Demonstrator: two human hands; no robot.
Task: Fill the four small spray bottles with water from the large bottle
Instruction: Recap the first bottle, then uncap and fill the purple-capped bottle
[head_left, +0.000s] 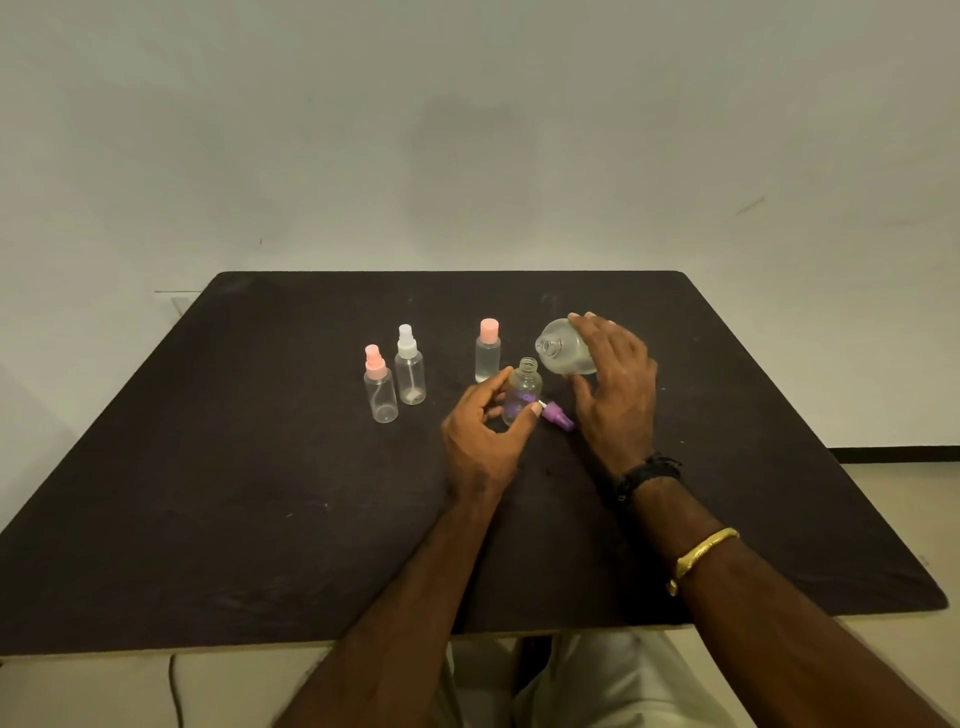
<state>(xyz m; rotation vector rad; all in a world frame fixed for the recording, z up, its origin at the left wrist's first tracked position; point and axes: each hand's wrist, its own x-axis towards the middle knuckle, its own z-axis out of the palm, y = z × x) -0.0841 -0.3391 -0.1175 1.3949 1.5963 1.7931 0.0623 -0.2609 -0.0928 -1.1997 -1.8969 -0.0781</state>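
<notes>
Fingers (519, 423) around unlabelled open bottle (522, 392)

A dark table (208, 493) with rounded far corners fills the middle of the view, its matte top marked with faint scuffs and pale specks. Behind it rises a plain off-white wall (467, 130), bare apart from a few small marks, one short streak showing at the right. At the far right a dark baseboard (893, 454) runs along the foot of the wall above a pale floor (904, 509). Below the table's near edge, a thin cable (175, 691) hangs down at the left. A black wristband (649, 474) and a gold bangle (701, 553) are also in view.
</notes>
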